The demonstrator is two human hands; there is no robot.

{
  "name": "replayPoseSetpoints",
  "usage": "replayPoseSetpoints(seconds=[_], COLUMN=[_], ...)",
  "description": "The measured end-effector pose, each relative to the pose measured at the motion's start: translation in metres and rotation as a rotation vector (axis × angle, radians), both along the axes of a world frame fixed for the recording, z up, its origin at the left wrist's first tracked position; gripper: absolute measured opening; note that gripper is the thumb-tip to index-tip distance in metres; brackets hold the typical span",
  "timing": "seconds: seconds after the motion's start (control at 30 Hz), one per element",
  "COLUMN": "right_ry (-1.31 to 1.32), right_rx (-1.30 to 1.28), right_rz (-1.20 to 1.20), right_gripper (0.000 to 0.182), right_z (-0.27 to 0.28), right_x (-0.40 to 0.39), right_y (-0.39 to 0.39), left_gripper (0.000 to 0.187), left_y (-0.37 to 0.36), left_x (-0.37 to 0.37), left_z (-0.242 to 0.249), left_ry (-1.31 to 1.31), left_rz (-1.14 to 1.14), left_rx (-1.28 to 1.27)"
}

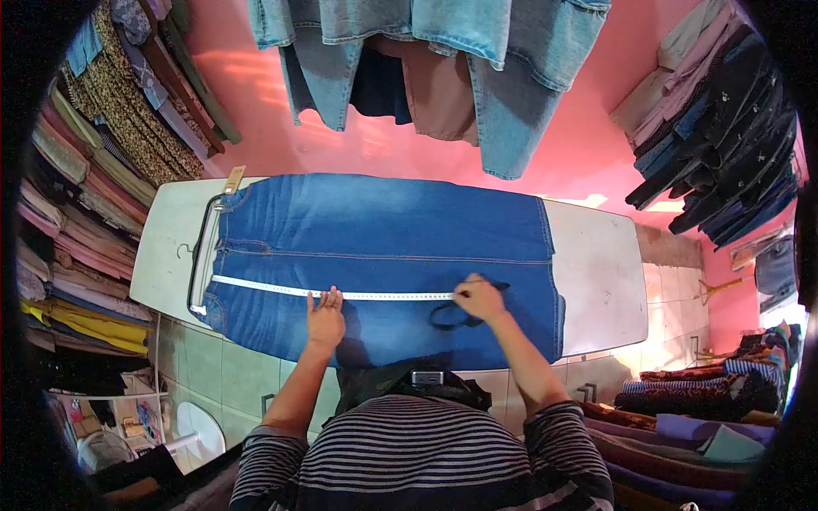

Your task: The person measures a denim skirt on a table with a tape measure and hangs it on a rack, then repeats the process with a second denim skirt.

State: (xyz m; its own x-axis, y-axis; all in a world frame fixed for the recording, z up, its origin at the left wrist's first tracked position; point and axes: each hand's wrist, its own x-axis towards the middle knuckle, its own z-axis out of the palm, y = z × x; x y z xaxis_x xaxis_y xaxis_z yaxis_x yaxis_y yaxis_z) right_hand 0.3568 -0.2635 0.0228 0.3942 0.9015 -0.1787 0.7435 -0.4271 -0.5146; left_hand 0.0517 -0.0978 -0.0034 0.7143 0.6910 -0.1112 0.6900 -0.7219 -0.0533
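A long blue denim skirt (pixel 383 217) lies flat, its waist end to the left and a seam running along its middle. A white tape measure (pixel 392 296) is stretched lengthwise over it, starting near the waistband. My left hand (pixel 325 319) rests on the tape with fingers apart, touching it and the denim. Farther right, my right hand (pixel 479 298) is closed around the tape, and a dark loop of it trails on the skirt beside my fingers. At the waist end lies a clothes hanger (pixel 198 247) with a dark frame and metal hook. A brown tag (pixel 234 180) sticks out at the upper left corner.
The skirt lies on a white table (pixel 596 272) with rounded ends. Denim garments (pixel 443 43) hang on the pink wall ahead. Hanging clothes (pixel 85 204) crowd the left, and dark garments (pixel 716 128) hang at right. Folded fabrics (pixel 690 426) are piled at lower right.
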Motion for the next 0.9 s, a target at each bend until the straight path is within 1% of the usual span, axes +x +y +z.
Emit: replayPoseSetpoints(seconds=[0.07,0.13,0.2,0.27,0.37,0.5,0.6,0.67,0.73,0.8,0.83,0.9], right_ry=[-0.034,-0.094,-0.125,-0.161,-0.222,-0.166,-0.228,-0.226,-0.379,-0.534,-0.507,-0.489], right_rx=[-0.025,-0.058,-0.099,-0.141,-0.159,-0.183,-0.202,-0.189,-0.069,0.036,0.117,0.087], right_rz=[-0.062,-0.131,-0.165,-0.199,-0.302,-0.308,-0.321,-0.316,-0.362,-0.448,-0.448,-0.407], right_gripper=[0.016,0.016,0.017,0.018,0.018,0.018,0.017,0.016,0.015,0.013,0.012,0.011], right_z=[-0.004,-0.003,0.002,0.009,0.015,0.008,0.010,0.013,0.023,0.053,0.070,0.068], right_x=[0.046,0.080,0.101,0.119,0.144,0.168,0.172,0.187,0.203,0.207,0.205,0.208], right_y=[-0.041,-0.077,-0.104,-0.126,-0.152,-0.172,-0.173,-0.177,-0.182,-0.185,-0.186,-0.191], left_gripper=[0.047,0.047,0.047,0.048,0.051,0.053,0.054,0.054,0.055,0.056,0.056,0.056], left_y=[-0.003,-0.003,-0.004,-0.004,-0.004,-0.004,-0.004,-0.004,-0.002,0.001,0.002,0.000], left_x=[0.001,-0.002,-0.002,-0.002,-0.002,0.000,0.001,0.002,0.002,-0.002,-0.003,-0.003], left_z=[0.004,-0.007,-0.011,-0.014,-0.011,-0.005,-0.001,0.001,0.003,-0.002,-0.004,-0.004], left_ry=[-0.062,-0.091,-0.141,-0.135,-0.109,-0.068,-0.043,-0.006,0.008,-0.002,-0.010,-0.015], left_rz=[0.039,0.040,0.073,0.074,0.107,0.137,0.141,0.141,0.150,0.136,0.137,0.132], left_rx=[-0.003,0.026,0.043,0.052,0.023,-0.015,-0.009,-0.024,-0.062,-0.067,-0.071,-0.077])
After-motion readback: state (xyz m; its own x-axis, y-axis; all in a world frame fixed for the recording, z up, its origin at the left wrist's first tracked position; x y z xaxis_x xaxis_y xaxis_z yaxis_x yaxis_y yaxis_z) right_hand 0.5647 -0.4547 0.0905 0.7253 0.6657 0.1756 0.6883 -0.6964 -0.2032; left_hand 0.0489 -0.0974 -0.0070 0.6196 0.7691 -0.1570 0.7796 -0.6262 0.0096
